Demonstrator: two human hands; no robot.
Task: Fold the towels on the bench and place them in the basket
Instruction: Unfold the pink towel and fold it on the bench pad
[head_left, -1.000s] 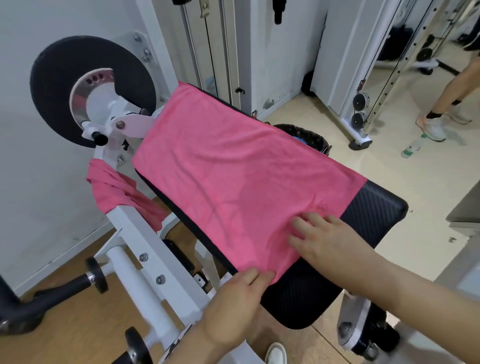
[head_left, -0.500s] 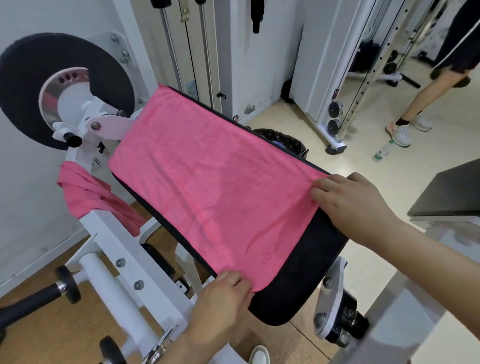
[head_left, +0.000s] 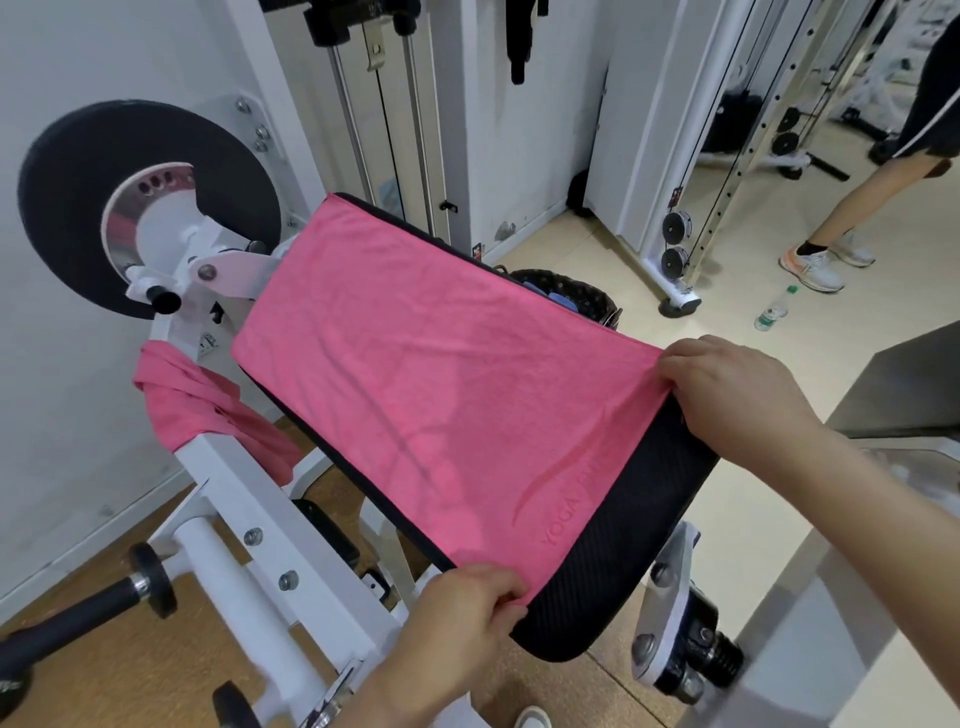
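The pink towel (head_left: 436, 395) lies flat on the black padded table (head_left: 639, 545). The left hand (head_left: 462, 618) pinches its corner at 6 o'clock; the right hand (head_left: 737, 395) pinches its corner at 3 o'clock. The basket (head_left: 582, 296) stands behind the table, toward 12 o'clock. A second pink towel (head_left: 208, 410) drapes over the white frame (head_left: 270, 525) at 9 o'clock.

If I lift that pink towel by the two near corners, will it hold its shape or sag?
Probably sag: the towel lies limp along the bench pad and puckers where the right hand and left hand pinch it. It looks thin, so likely light. The second towel hangs crumpled, suggesting floppy cloth.
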